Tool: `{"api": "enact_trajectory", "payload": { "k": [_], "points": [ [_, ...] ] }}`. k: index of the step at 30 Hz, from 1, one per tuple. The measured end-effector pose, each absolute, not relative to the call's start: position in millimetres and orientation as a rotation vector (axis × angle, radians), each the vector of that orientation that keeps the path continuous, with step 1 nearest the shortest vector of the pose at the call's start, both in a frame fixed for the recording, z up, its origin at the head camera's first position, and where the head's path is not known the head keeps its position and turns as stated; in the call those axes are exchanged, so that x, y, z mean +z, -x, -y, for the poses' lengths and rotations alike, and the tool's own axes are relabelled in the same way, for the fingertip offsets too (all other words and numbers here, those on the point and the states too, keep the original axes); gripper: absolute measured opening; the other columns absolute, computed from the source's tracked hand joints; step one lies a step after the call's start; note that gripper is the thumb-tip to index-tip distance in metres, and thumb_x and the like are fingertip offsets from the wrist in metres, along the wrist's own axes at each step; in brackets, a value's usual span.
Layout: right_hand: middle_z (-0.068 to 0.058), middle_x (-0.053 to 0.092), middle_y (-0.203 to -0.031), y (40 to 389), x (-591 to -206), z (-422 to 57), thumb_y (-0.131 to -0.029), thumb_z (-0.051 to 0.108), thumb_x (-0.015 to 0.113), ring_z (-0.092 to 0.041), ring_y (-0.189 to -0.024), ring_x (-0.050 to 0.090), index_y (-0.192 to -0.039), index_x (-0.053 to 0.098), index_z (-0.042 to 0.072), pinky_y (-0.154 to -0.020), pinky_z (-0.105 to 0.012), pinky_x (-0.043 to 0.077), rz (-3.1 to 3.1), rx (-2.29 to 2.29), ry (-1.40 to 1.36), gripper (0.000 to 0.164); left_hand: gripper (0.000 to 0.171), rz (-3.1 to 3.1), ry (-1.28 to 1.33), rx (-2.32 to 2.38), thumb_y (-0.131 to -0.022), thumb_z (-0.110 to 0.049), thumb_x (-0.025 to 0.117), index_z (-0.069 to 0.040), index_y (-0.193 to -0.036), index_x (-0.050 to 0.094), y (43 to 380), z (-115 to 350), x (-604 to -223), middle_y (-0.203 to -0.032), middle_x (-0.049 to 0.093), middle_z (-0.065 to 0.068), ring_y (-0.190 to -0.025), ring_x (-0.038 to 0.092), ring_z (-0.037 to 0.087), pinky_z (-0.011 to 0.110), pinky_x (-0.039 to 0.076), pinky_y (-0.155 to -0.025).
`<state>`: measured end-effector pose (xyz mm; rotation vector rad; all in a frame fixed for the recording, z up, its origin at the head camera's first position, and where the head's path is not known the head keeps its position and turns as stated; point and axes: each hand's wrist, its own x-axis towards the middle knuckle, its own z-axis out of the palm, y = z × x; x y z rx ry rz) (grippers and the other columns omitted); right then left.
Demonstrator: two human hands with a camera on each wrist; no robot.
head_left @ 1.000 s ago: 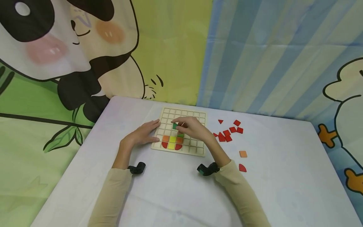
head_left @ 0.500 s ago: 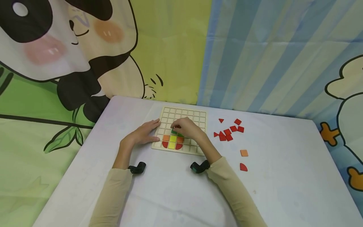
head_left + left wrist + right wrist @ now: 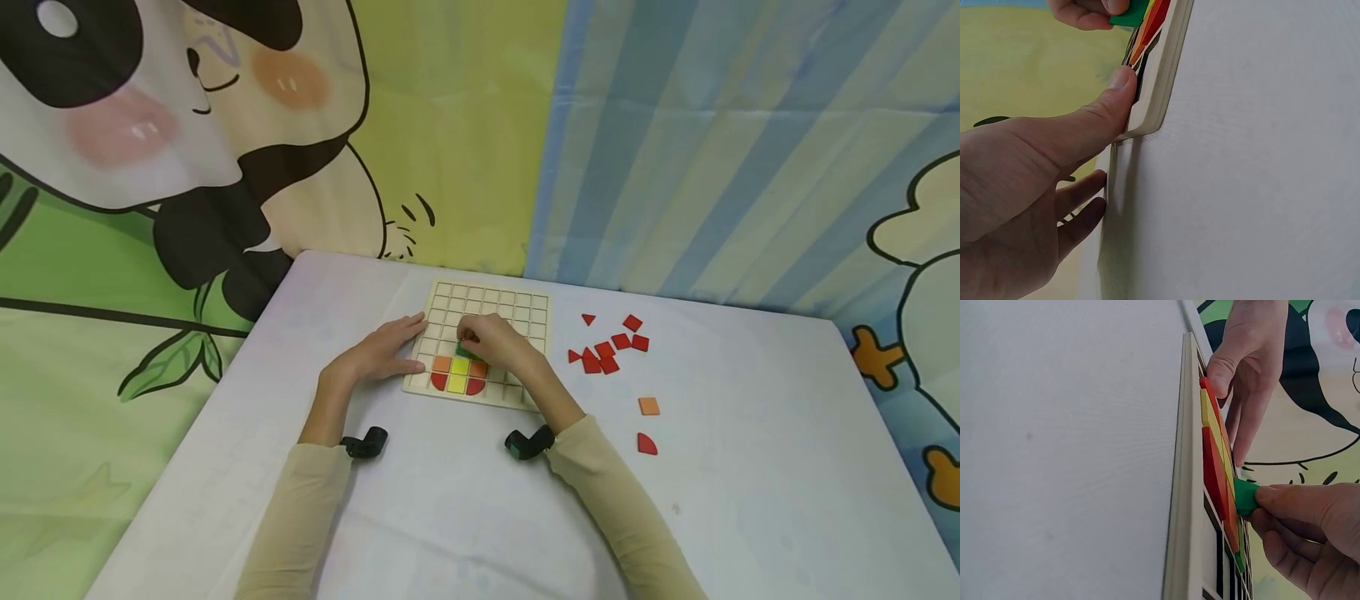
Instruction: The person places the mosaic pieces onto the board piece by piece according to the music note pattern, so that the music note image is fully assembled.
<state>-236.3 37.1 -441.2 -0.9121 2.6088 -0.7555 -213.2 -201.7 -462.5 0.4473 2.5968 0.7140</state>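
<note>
My right hand (image 3: 495, 342) pinches a green tile (image 3: 1246, 497) between thumb and fingers, close over the wooden grid board (image 3: 534, 327). The tile is tilted up from the board, near the top of the yellow strip (image 3: 458, 375). Another green tile (image 3: 1239, 559) lies in the grid beside it, mostly hidden by the hand in the head view. Orange tiles (image 3: 442, 364) flank the yellow, with red rounded tiles (image 3: 438, 382) below them. My left hand (image 3: 378, 350) rests at the board's left edge, thumb on its rim (image 3: 1124, 78) and the other fingers extended beside it.
Right of the board lie several red squares (image 3: 640, 342) and red triangles (image 3: 588, 319). Nearer the front are an orange square (image 3: 648, 406) and a red quarter-round tile (image 3: 647, 443). The white table (image 3: 750, 467) meets a printed curtain (image 3: 675, 150) at the back.
My right hand has brought the green tile down toward the board, just above the yellow strip, and its fingers have drawn closer together. My left hand has stayed at the board's edge.
</note>
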Motion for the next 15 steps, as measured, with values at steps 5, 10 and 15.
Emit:
{"api": "enact_trajectory", "payload": {
  "k": [5,10,15],
  "points": [
    [-0.008,0.071,-0.098,235.4,-443.0,-36.9,-0.094,0.011,0.062,-0.019,-0.089,0.065,-0.105,0.068,0.005,-0.08,-0.03,0.054,-2.594,-0.763,0.94,0.014,0.087,-2.593,-0.459,0.724,-0.088,-0.04,0.069,-0.015,-0.156,0.021,212.9,201.0,-461.7,-0.165,0.014,0.006,-0.152,0.011,0.033,0.057,0.017,-0.121],
    [-0.008,0.071,-0.097,235.3,-445.1,-35.3,-0.094,0.011,0.063,-0.019,-0.087,0.064,-0.104,0.067,0.005,-0.08,-0.031,0.053,-2.61,-0.75,0.937,0.013,0.086,-2.587,-0.446,0.727,-0.088,-0.039,0.069,-0.015,-0.156,0.021,212.4,200.5,-460.8,-0.165,0.014,0.006,-0.152,0.011,0.033,0.057,0.017,-0.121],
    [-0.007,0.07,-0.098,234.1,-445.1,-32.6,-0.094,0.012,0.063,-0.018,-0.087,0.063,-0.104,0.067,0.006,-0.08,-0.031,0.053,-2.622,-0.719,0.889,0.013,0.086,-2.585,-0.431,0.731,-0.088,-0.039,0.069,-0.016,-0.156,0.021,212.2,200.1,-459.9,-0.165,0.014,0.005,-0.152,0.011,0.033,0.057,0.017,-0.12]
  ]
}}
